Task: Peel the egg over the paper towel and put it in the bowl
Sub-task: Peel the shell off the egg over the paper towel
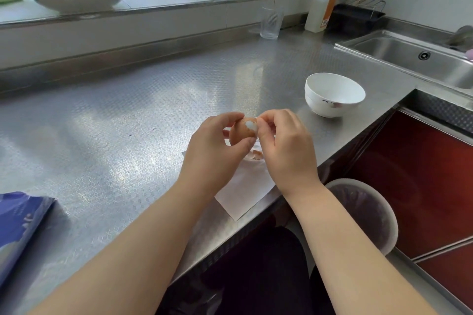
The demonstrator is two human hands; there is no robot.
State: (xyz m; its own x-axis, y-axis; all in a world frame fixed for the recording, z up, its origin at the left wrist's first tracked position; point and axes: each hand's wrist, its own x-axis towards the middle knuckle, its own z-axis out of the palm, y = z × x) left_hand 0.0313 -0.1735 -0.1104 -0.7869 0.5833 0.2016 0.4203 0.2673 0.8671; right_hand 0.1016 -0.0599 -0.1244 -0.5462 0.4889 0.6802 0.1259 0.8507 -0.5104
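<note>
Peeling step, early on. Egg (242, 133) mostly brown-shelled yet, w/ one small white patch bared on the side facing the right hand (284, 146). A few shell bits (256, 155) already down on the paper towel (243, 192); most of the shell still to come off, by the look of it.

Left hand (212, 148) curled round the egg, thumb on the near side and fingertips over the top and far side: closed on it, holding it up off the tabletop (115, 110) and above the towel's far end. Right hand pinched at the edge of the bared patch, thumb and forefinger tips together at the shell rim near the egg's top; looks like a shell flake between them, but too small to tell for sure. Other right fingers folded loosely, not touching the egg as far as can be seen.

Next move, as judged: lift and pull the pinched flake away from the white, drop it on the towel, then turn the egg in the left hand to bring fresh shell to the right thumb. Calls for light pressure, so as not to gouge the white, and keeping the egg over the towel so bits land there.

Bowl (334, 94) empty, upright on the tabletop, beyond and to the right of the hands, apart from both. Egg goes in only once bare; not yet near that.
</note>
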